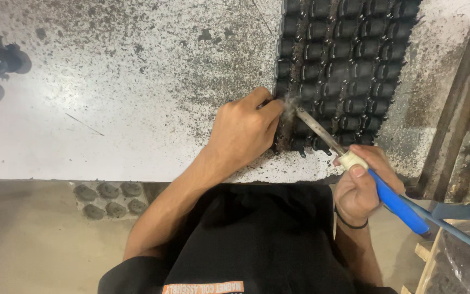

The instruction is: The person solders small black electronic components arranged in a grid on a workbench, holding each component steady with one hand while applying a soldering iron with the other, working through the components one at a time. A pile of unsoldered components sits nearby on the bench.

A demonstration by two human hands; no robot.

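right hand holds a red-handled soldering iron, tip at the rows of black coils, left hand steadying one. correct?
Not quite: the head view shows the soldering iron has a blue handle, not red. The rest holds: the right hand grips it with the tip at the rows of black coils, and the left hand steadies one at the near edge of the rows.

A soldering iron (387, 198) with a blue handle is gripped by the right hand (361, 182). Its tip is laid at the near left corner of the rows of black coils (344, 65), where a little smoke is seen. The left hand (243, 133) is pressed on that corner, on the white worn table (110, 109).
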